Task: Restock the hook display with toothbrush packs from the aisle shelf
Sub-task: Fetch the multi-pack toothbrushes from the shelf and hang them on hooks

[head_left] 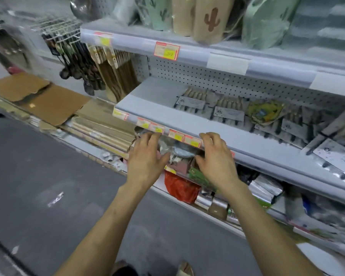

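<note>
1. I see the grey floor across the lower left, and a tilted run of shop shelving across the right.
2. The middle shelf has a pegboard back and is bare at its left end.
3. The upper shelf carries cactus-print bags.
4. Flattened cardboard lies on the low ledge at the left.
5. The hook display hangs at the far left beyond the shelf end, crowded with dark and wooden utensils, blurred.
6. The left hand reaches below the middle shelf's front lip with its fingers spread and loosely bent. They lie over clutter there, gripping nothing I can make out.
7. The right hand is just beside it, fingertips bent at the lip. It holds nothing either.
8. A red bag sits on the shelf below, between the wrists.
9. The toothbrush packs, carded with pale handles, lie flat on the middle shelf to the right, well apart from both hands.
10. Price tags line the lip between the two hands.
</note>
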A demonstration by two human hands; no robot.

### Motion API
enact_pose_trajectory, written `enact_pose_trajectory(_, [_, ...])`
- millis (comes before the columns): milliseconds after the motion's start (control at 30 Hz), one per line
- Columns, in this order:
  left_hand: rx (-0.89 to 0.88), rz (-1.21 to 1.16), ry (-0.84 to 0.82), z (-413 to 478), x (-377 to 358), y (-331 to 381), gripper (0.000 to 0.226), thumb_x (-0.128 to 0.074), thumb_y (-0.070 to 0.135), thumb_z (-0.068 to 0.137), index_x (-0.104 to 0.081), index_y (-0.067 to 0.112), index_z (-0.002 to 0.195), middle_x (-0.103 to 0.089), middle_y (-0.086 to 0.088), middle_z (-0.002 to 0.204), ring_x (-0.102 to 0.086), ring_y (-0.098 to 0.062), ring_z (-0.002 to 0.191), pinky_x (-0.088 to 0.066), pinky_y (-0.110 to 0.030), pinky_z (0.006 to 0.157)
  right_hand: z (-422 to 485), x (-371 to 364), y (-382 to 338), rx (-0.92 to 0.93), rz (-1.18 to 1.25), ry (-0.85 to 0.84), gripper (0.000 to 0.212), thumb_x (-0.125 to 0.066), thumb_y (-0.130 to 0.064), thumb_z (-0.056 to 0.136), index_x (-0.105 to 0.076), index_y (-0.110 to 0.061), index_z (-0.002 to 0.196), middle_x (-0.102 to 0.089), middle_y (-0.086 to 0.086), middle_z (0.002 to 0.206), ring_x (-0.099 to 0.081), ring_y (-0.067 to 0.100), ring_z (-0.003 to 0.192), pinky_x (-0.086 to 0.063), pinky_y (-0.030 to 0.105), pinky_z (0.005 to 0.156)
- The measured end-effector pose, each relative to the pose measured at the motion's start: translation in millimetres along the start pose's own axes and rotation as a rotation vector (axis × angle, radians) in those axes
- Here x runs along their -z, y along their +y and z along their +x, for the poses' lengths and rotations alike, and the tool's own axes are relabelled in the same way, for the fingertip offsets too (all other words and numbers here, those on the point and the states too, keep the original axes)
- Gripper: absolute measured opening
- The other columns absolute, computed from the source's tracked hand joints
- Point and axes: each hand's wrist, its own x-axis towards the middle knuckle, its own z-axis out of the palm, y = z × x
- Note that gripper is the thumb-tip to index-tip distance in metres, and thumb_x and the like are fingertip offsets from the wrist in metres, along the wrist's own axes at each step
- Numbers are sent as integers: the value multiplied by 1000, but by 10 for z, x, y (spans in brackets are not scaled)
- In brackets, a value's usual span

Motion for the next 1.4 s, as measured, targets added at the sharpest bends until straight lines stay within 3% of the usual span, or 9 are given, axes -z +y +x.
enact_pose_trajectory(200, [-101,-27,-124,944,-522,-97,66,-57,51,88,-52,18,146,-54,-6,143,-51,-32,130,-47,-51,103,540,-104,476,-152,9,33,62,-68,-26,97,-41,-16,152,-42,9,150,-43,33,136,-45,51,107])
enact_pose_trajectory(333, [-109,-150,-169,1487,-974,-203,56,-65,33,96,-52,15,147,-52,-8,146,-48,-32,133,-44,-47,106,837,-241,690,-242,49,51,61,-66,-29,99,-40,-18,153,-41,8,153,-41,32,139,-45,48,109])
enact_pose_trajectory(433, [-68,-192,-180,1908,-1245,-281,55,-62,32,99,-49,14,149,-50,-11,148,-43,-34,135,-41,-49,109,1066,-328,799,-318,89,60,60,-64,-31,101,-41,-17,154,-41,8,153,-42,32,139,-43,45,109])
enact_pose_trajectory(700, [59,-96,-233,3136,-1703,-462,77,-57,60,98,-32,14,154,-46,-20,152,-36,-39,143,-32,-48,115,1503,-589,948,-363,86,126,52,-63,-30,101,-44,-18,148,-45,9,147,-48,33,133,-46,46,105])
enact_pose_trajectory(833, [121,-112,-297,3403,-1856,-478,83,-55,68,96,-30,16,155,-47,-16,154,-36,-36,146,-27,-47,117,1496,-743,954,-363,98,146,53,-64,-27,100,-44,-19,149,-43,6,148,-45,30,135,-45,44,104])
enact_pose_trajectory(1067, [225,-365,-282,3565,-1986,-450,85,-75,56,83,-37,27,153,-65,3,137,-53,-30,134,-30,-46,117,1465,-906,1024,-371,145,179,50,-63,-22,100,-48,-21,147,-43,0,149,-47,23,131,-45,40,99])
enact_pose_trajectory(1233, [319,-688,-308,3634,-2005,-520,109,-84,59,54,-37,35,149,-66,10,120,-66,-29,115,-52,-51,103,1448,-899,1075,-373,160,192,49,-62,-22,100,-47,-24,147,-42,-3,150,-46,22,134,-44,40,103])
enact_pose_trajectory(1300, [361,-849,-296,3586,-1927,-382,103,-91,37,67,-36,28,152,-63,1,127,-67,-24,107,-60,-40,89,1432,-862,1135,-382,166,194,49,-61,-21,100,-47,-25,147,-42,-3,150,-46,21,134,-43,39,102])
enact_pose_trajectory(1400, [373,-942,-266,3610,-1874,-280,79,-80,6,87,-38,15,154,-60,-4,126,-64,-15,95,-53,-24,68,1429,-810,1186,-382,171,209,46,-61,-21,100,-49,-23,144,-44,-1,147,-48,23,130,-43,37,100])
